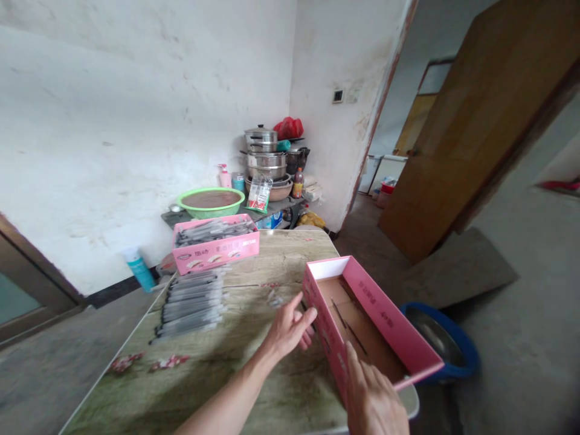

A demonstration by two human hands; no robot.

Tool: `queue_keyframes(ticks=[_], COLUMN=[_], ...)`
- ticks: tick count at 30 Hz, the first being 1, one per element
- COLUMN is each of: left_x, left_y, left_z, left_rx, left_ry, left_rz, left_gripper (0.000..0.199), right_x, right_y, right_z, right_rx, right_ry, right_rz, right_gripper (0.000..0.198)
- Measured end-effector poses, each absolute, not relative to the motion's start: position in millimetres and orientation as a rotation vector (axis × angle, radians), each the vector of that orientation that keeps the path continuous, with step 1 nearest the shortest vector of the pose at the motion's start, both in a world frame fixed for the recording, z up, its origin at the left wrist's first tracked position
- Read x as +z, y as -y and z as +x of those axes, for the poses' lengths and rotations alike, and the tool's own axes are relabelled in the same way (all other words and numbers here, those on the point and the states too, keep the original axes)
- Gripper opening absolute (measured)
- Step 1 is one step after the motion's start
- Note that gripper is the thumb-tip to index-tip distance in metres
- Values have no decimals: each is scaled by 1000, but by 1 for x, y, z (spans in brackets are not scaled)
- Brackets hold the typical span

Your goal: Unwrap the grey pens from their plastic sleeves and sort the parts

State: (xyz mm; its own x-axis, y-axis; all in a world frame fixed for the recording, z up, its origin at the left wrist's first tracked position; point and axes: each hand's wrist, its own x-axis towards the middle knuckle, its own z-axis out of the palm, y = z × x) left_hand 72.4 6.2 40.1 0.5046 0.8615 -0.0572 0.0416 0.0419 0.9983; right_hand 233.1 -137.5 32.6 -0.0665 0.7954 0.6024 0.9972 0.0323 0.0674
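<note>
Tabletop [283, 251]: nearer pink box [376, 302] beside half-curled left grip [290, 326], against right grip [375, 393]; both holds unclear.

One head-worn view, forward and down
We look over the table [249, 314] toward the room corner [293, 72], white wall [136, 103] at left, brown door [471, 127] at right; our left hand [287, 326] and right hand [377, 396] are close below the camera, the right one at the bottom edge.

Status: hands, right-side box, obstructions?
Left hand beside the right-side pink box. Right hand at its near end, hiding part of it. Thin dark sticks inside.
</note>
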Motion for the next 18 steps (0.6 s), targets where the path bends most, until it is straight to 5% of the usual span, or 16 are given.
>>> queue_keyframes(ticks=[3,10,18], left_x=[46,55,61], left_y=[-1,3,7], left_z=[86,89,85], left_rx=[728,781,755], left_ry=[-895,-1107,-1117], left_rz=[1398,1615,1671], left_gripper=[84,37,28], right_x=[37,39,54], right_y=[144,150,148], right_z=[224,203,204], right_rx=[-723,-827,-621], right_ry=[1994,2020,2040], right_rz=[-1742,-1700,-1505], right_gripper=[61,47,28])
